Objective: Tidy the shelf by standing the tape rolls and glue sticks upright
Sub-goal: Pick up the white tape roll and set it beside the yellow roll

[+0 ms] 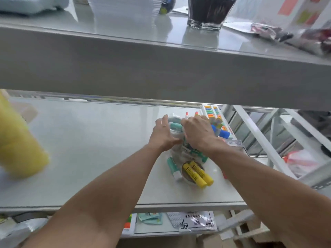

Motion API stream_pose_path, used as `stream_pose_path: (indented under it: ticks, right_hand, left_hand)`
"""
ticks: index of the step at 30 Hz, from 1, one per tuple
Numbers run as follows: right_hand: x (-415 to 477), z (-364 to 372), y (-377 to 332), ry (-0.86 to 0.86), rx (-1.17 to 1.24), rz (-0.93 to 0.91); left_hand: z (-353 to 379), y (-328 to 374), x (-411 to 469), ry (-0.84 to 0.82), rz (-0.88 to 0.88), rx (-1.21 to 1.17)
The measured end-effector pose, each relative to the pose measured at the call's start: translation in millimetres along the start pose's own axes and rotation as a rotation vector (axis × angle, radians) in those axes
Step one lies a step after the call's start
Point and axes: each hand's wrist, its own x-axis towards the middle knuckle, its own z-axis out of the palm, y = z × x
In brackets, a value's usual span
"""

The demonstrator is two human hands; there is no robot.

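On the grey middle shelf (100, 151), a heap of glue sticks and tape rolls lies at the right. Two yellow glue sticks (197, 173) lie flat across a clear tape roll (186, 178) at the front. A teal-and-white glue stick (173, 168) lies beside them. My left hand (162, 134) touches the left side of the heap with straight fingers, next to a teal glue stick (174, 125). My right hand (198, 133) is curled over the top of the heap; what it holds is hidden. A blue-capped stick (223, 134) pokes out to its right.
A white box of coloured beads (214, 111) stands behind the heap. A blurred yellow cylinder (18, 142) sits at the shelf's left. The upper shelf's thick edge (161, 74) overhangs the hands, with a dark glass vase (209, 11) on top. Packets (195, 222) lie on the shelf below.
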Motion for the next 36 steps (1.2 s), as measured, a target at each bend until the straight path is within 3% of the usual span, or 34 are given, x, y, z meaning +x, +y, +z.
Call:
stream_pose_path:
  ticks: [5,9,12,19,24,29,32,36]
  right_hand:
    - [-12,-2,9,0.321,0.118,0.031]
    - [-62,-1,21,0.492,0.443,0.107]
    - [-103,22,30,0.470,0.575,0.203]
    - [-168,83,46,0.275,0.637,0.468]
    - [-173,108,48,0.051,0.535,0.616]
    - [-164,108,36,-0.038,0.538,0.677]
    - [-169,95,34,0.002,0.542,0.675]
    - [-174,61,1,0.313,0.558,0.614]
  left_hand:
    - [2,0,4,0.072,0.008,0.065]
    - [-13,-13,1,0.145,0.006,0.061]
    - [-39,-37,-7,0.212,-0.027,0.052]
    - [-121,-98,-81,0.342,-0.094,0.013]
    - [-151,-122,-132,0.304,-0.119,-0.002]
    - [-164,-142,-150,0.270,-0.152,-0.047]
    - [-174,-148,-159,0.271,-0.165,-0.085]
    - [-190,-163,-165,0.291,-0.197,-0.112]
